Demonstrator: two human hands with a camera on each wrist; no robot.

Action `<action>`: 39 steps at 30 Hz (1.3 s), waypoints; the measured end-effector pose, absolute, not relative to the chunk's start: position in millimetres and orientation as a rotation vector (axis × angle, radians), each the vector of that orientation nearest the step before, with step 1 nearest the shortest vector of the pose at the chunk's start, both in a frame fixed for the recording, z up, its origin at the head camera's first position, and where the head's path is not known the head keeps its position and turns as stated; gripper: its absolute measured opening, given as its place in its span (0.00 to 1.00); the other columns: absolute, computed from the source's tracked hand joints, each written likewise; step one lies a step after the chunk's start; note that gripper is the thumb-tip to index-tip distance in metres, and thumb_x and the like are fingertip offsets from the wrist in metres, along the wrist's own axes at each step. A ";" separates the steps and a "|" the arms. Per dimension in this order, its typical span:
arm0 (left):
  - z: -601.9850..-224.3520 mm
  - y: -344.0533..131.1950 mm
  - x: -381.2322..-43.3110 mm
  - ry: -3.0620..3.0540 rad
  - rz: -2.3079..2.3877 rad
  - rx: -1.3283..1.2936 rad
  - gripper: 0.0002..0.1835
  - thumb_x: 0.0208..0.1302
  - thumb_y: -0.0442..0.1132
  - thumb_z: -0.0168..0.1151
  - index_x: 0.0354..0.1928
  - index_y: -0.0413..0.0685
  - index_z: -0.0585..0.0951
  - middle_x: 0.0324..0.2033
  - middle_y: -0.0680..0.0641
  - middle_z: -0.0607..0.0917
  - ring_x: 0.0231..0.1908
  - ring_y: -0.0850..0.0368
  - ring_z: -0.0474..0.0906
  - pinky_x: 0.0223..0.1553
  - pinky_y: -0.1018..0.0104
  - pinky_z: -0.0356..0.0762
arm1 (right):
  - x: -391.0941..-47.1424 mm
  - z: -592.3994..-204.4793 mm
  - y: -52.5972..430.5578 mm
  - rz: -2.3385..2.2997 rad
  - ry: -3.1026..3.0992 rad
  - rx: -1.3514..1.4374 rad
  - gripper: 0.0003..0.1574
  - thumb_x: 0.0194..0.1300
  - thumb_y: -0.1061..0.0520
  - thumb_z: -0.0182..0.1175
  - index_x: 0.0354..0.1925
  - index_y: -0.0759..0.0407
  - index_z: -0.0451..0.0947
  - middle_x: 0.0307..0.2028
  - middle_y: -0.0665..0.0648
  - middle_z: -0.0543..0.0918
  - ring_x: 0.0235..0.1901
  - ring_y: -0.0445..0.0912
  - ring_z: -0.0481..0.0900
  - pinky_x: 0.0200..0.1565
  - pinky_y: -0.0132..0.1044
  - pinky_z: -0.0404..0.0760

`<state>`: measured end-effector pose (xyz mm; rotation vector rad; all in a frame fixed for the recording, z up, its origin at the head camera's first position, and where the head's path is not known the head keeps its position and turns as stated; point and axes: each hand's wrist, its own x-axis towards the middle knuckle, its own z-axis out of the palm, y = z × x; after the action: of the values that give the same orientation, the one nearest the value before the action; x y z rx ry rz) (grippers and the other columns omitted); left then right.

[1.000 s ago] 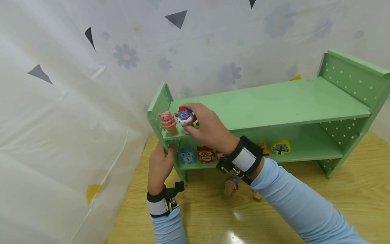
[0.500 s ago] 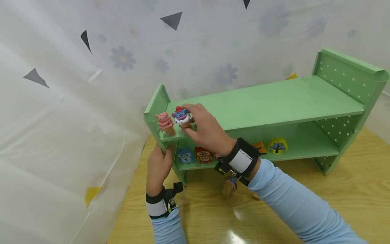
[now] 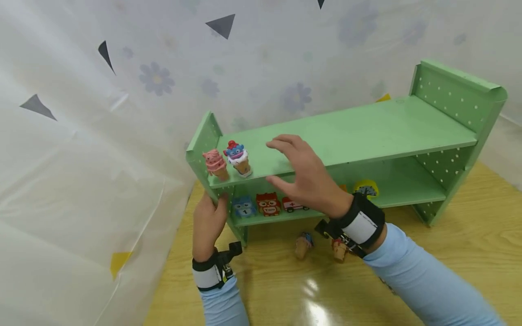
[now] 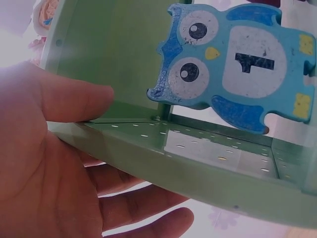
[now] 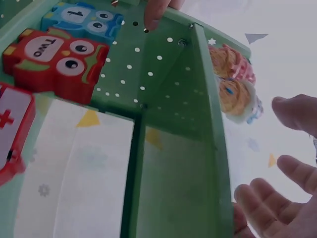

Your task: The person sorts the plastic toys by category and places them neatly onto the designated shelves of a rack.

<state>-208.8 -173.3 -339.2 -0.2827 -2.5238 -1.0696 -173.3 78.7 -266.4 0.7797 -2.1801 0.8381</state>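
Shelf unit (image 3: 367,127): smooth semi-gloss paint. Worktop (image 3: 269,294): wood-grain, glossy w/ glare. Backdrop sheet (image 3: 134,149): thin, plastic-like, wrinkled. R sleeve (image 3: 432,271): matt cloth.

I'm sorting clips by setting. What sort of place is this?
Probably an indoor play or display corner, though its wider use cannot be told: a wood-grain table bears a small green shelf holding a pink ice-cream figure and a blue toy owl, with flower-printed sheeting behind.

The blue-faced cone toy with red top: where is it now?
In the head view, the blue-faced toy stands near the left end of the green top board, just right of the pink cone toy.
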 end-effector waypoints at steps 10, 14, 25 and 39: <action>-340.3 -173.5 -210.3 -2.517 -1.056 -0.279 0.13 0.70 0.48 0.48 0.44 0.46 0.72 0.29 0.43 0.75 0.30 0.47 0.72 0.33 0.56 0.68 | -126.8 -288.8 127.1 0.779 -2.104 0.851 0.30 0.52 0.64 0.69 0.55 0.61 0.75 0.50 0.60 0.80 0.51 0.52 0.75 0.46 0.47 0.76; -340.3 -172.1 -211.2 -2.511 -1.019 -0.290 0.12 0.71 0.47 0.48 0.42 0.46 0.72 0.26 0.44 0.72 0.28 0.48 0.71 0.31 0.57 0.67 | -114.3 -305.7 144.8 0.712 -2.198 0.885 0.23 0.53 0.64 0.68 0.49 0.57 0.78 0.44 0.55 0.83 0.46 0.47 0.78 0.44 0.43 0.78; -341.2 -172.7 -210.5 -2.493 -1.042 -0.289 0.11 0.71 0.47 0.49 0.40 0.47 0.71 0.21 0.47 0.66 0.23 0.50 0.67 0.28 0.59 0.64 | -108.2 -373.4 162.2 0.657 -2.792 0.776 0.14 0.63 0.55 0.62 0.48 0.54 0.79 0.41 0.51 0.83 0.37 0.40 0.80 0.36 0.38 0.80; -341.7 -173.0 -209.9 -2.520 -1.063 -0.289 0.13 0.71 0.48 0.48 0.44 0.47 0.72 0.25 0.45 0.71 0.28 0.48 0.70 0.32 0.57 0.67 | -128.4 -420.6 166.1 0.654 -2.963 0.568 0.18 0.59 0.55 0.64 0.46 0.62 0.78 0.33 0.55 0.76 0.24 0.41 0.66 0.22 0.33 0.64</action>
<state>-209.9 -173.0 -341.7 -0.2889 -2.5196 -1.0632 -128.4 166.1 -420.6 0.5679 -2.9634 0.6544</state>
